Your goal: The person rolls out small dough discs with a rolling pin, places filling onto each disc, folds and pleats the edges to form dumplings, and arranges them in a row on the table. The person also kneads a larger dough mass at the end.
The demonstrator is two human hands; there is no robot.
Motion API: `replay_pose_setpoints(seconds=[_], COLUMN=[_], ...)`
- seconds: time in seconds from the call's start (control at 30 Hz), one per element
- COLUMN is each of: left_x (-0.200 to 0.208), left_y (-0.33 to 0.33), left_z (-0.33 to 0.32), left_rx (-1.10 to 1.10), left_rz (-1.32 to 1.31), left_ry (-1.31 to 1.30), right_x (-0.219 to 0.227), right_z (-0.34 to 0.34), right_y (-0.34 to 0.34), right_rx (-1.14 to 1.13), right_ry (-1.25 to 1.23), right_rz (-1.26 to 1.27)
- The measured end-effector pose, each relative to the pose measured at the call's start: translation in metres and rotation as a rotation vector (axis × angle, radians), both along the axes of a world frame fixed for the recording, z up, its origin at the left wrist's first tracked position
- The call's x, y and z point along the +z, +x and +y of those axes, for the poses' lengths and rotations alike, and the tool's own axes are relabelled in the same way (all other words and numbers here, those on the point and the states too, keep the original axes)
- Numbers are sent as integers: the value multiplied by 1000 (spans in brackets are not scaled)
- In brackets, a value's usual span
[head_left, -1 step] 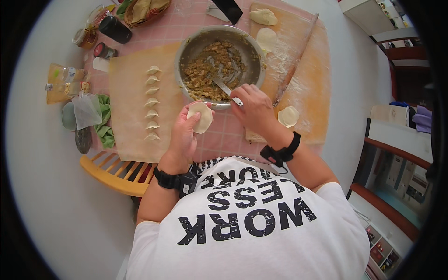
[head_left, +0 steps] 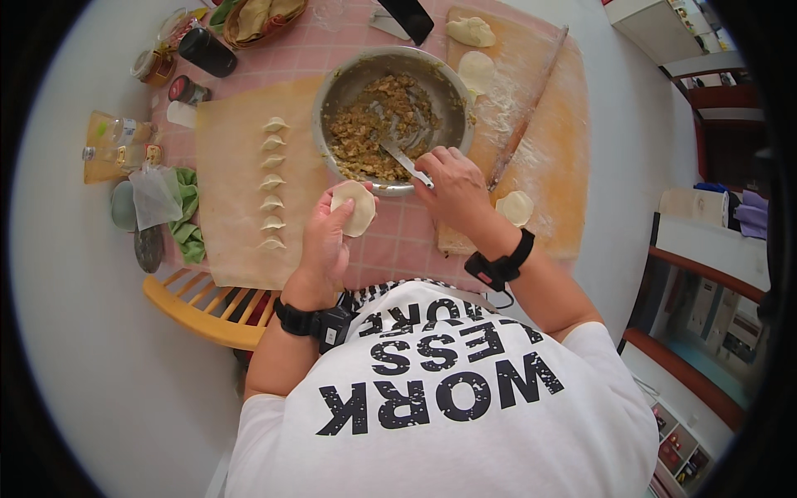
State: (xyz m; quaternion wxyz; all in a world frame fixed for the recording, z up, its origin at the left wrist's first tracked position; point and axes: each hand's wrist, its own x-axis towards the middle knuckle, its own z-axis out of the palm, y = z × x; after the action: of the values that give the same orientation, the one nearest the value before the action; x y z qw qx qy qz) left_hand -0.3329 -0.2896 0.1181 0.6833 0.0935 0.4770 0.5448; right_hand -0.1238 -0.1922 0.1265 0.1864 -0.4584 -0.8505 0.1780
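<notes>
Nearest us: white T-shirt (head_left: 415, 432) with black print, a black strap on each wrist. Wooden chair (head_left: 207, 322) by the table's near-left corner.

Our left hand (head_left: 325, 232) is above the near edge of the table (head_left: 394, 241), fingers cupped under a round dumpling wrapper (head_left: 357, 216), thumb on top; wrapper open, just beside the bowl's near rim. Our right hand (head_left: 458, 191) has its fingers closed round the handle of a metal utensil (head_left: 403, 158), at the bowl's near-right rim. Utensil's head is sunk in the minced filling (head_left: 353, 129), so we can't tell its type. Filling sits in the stainless-steel mixing bowl (head_left: 452, 93).

Left of the bowl: a yellowish sheet (head_left: 228, 166), seven folded dumplings (head_left: 272, 181) in one line, running from its near edge toward its far edge. Green cloth (head_left: 189, 220) near the table's left edge.

Floured board (head_left: 556, 158) along the table's right edge: round wrapper (head_left: 515, 209) near its near-left corner, rolling pin (head_left: 527, 112) lying slantwise, another wrapper (head_left: 476, 73) by its left edge, dough lump (head_left: 471, 32) at its far-left corner.

Table's far-left corner: black cylindrical container (head_left: 207, 51), wicker basket (head_left: 290, 18).
</notes>
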Motion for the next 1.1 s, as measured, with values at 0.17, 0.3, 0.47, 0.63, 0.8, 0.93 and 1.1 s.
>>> replay_pose_setpoints(seconds=[0.17, 0.3, 0.47, 0.63, 0.8, 0.93, 1.1], left_x=[-5, -7, -7, -2, 2, -1, -5], left_y=[-17, -25, -34, -40, -43, -43, -44], left_z=[-7, -12, -13, -8, -7, -6, -7], left_rx=[111, 193, 236, 252, 287, 276, 301], left_rz=[9, 81, 54, 41, 21, 23, 23], left_ry=[-20, -31, -30, -38, -52, -51, -56], right_x=[-32, -41, -48, -53, -54, -57, -64], right_z=[25, 34, 48, 61, 73, 76, 69], right_y=[-3, -14, -20, -16, -17, -23, -27], right_rx=[55, -23, -26, 18, -120, -84, -70], right_ry=[-112, -254, -290, -307, -146, -297, -629], right_rz=[-323, -268, -232, -284, -112, -33, 86])
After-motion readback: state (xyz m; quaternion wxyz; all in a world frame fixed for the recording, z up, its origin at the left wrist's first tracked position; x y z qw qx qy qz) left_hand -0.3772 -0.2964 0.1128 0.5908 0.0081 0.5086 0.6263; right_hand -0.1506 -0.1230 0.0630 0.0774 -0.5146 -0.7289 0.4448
